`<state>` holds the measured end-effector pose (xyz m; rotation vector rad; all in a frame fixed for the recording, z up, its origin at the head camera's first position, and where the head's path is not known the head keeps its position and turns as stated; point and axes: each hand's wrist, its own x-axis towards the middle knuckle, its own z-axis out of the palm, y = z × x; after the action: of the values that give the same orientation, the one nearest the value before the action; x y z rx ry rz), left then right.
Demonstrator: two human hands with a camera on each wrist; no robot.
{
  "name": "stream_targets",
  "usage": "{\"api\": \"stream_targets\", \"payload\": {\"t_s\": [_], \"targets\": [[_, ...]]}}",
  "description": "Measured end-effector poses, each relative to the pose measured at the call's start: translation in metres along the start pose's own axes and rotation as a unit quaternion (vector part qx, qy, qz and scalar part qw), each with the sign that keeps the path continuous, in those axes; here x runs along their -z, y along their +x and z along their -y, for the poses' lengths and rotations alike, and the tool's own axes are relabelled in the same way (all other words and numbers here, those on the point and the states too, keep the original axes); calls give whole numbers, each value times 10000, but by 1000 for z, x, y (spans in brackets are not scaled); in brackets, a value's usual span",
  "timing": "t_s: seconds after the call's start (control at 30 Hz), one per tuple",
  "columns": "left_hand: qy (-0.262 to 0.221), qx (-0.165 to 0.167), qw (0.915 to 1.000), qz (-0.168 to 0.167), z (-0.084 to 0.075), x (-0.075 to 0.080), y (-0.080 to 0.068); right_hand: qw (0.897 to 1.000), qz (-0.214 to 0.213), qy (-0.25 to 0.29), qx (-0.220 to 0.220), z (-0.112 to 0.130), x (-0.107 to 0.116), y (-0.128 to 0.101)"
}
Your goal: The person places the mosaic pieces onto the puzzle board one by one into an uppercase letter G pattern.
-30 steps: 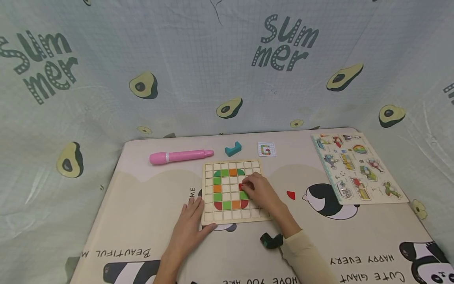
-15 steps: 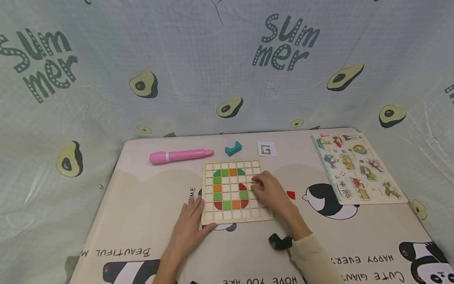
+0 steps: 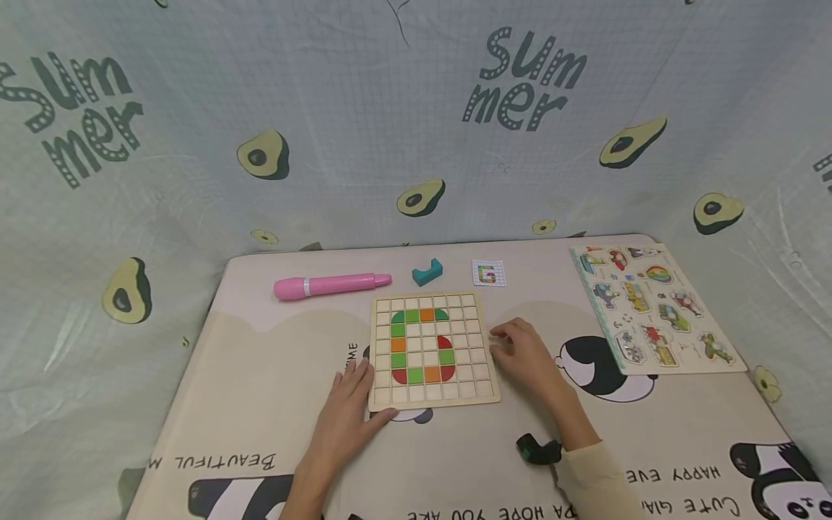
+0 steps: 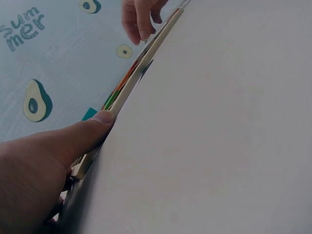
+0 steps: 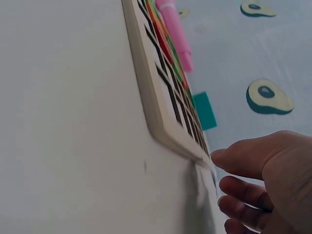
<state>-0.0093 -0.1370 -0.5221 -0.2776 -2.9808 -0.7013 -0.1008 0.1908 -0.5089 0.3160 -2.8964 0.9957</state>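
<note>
A wooden grid board [image 3: 472, 366] lies flat on the table in the head view. Green, orange and red tiles [image 3: 415, 375] in its cells form a G-like outline, including a red quarter-round tile [image 3: 444, 342] at the right. My left hand [image 3: 347, 412] rests along the board's left side, fingers straight; its thumb touches the near edge, as the left wrist view also shows. Just off the board's right edge is my right hand [image 3: 525, 356], loosely bent. In the right wrist view its thumb [image 5: 243, 155] and fingers are apart, with nothing seen between them.
Behind the board lie a pink pen-like stick [image 3: 333, 285], a teal curved block [image 3: 427, 272] and a small card [image 3: 489, 274] with a G pattern. A picture puzzle board [image 3: 656, 307] is at the right. Near the right sleeve sits a black object [image 3: 538, 450].
My right hand has let go of the red tile on the board and moved right, past the board's edge. The loose red piece there is now hidden from view. My left hand stays put.
</note>
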Motion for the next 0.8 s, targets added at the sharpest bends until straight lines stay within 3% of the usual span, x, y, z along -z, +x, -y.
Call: {"api": "stream_targets", "payload": {"t_s": [0.43, 0.8], "targets": [[19, -70, 9998, -181, 0, -2, 0, 9990, -179, -324, -262, -36, 18, -19], [30, -70, 9999, -104, 0, -1, 0, 9976, -68, -436, -537, -46, 31, -28]]}}
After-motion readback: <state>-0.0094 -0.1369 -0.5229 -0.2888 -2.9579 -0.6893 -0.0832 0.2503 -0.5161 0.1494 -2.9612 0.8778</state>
